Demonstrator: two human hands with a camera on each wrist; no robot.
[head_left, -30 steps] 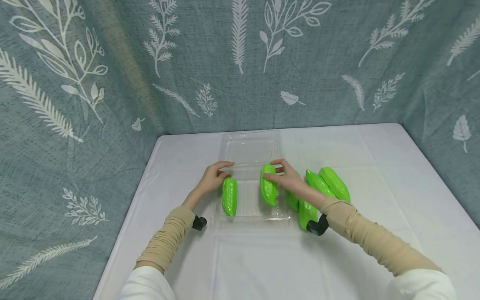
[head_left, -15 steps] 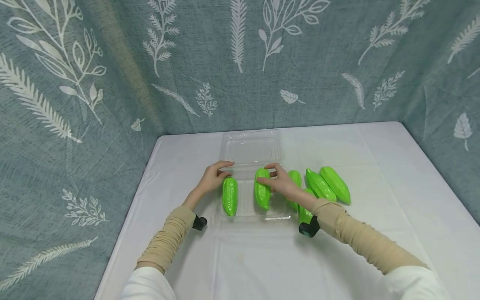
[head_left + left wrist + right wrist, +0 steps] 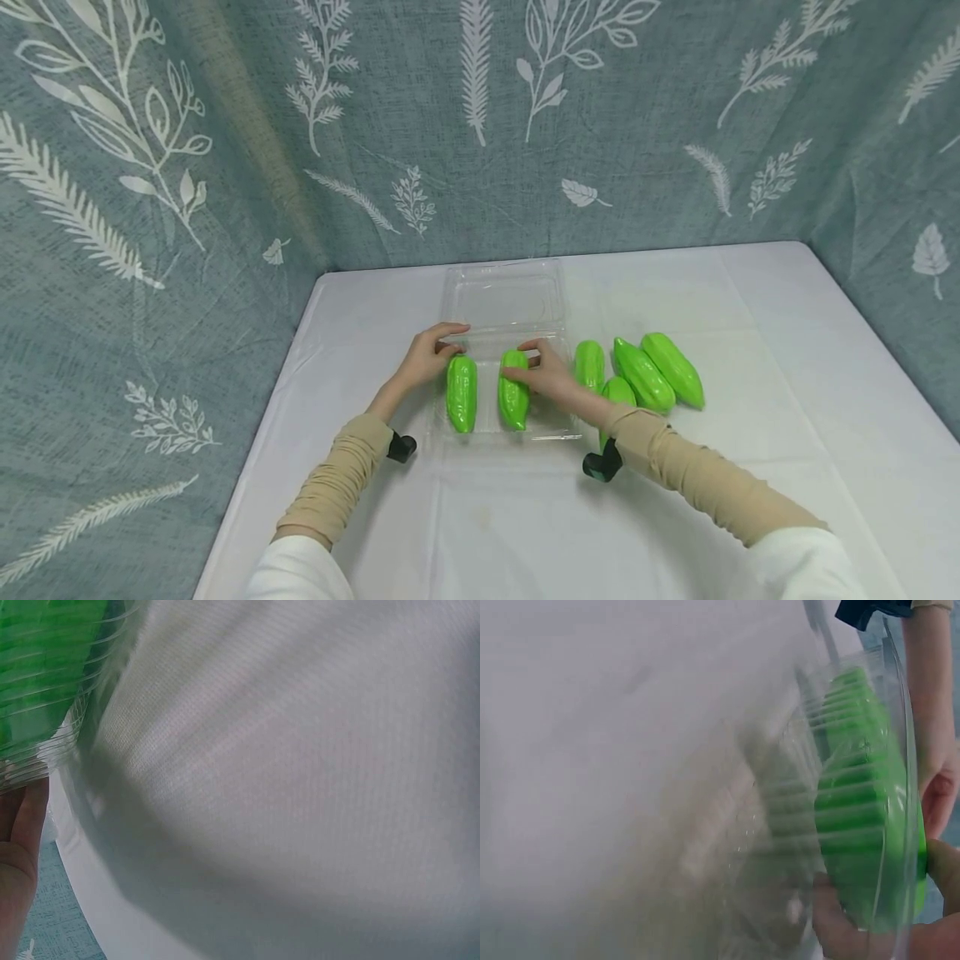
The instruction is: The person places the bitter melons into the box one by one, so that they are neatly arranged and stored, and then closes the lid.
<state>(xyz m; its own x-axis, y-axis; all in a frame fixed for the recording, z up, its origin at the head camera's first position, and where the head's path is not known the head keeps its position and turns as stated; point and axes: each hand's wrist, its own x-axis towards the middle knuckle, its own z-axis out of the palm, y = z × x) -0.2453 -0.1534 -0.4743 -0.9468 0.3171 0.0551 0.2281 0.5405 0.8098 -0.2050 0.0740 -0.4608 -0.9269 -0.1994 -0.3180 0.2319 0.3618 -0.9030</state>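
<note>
A clear plastic clamshell box (image 3: pixel 555 436) lies with its lid (image 3: pixel 502 298) folded back. Inside it at left rests one glossy, elongated green toy vegetable (image 3: pixel 461 396). My left hand (image 3: pixel 426 357) holds the box's left wall near the back corner; in the left wrist view its fingers (image 3: pixel 28 817) sit against the ribbed plastic. My right hand (image 3: pixel 553 377) pinches a second green toy vegetable (image 3: pixel 514 404) by its upper part, in the box beside the first. The right wrist view shows that held toy vegetable (image 3: pixel 855 802) through the clear wall; whether it touches the bottom is unclear.
Several more green toy vegetables (image 3: pixel 643 375) lie to the right of the box, partly behind my right forearm. A white cloth covers the table (image 3: pixel 480 533). Grey-green leaf-patterned curtains (image 3: pixel 450 192) stand at the back and sides.
My right hand has moved left and nearer me, bringing its green toy vegetable from the box's right side toward the middle, lower down. My left hand stays at the box's left wall.
</note>
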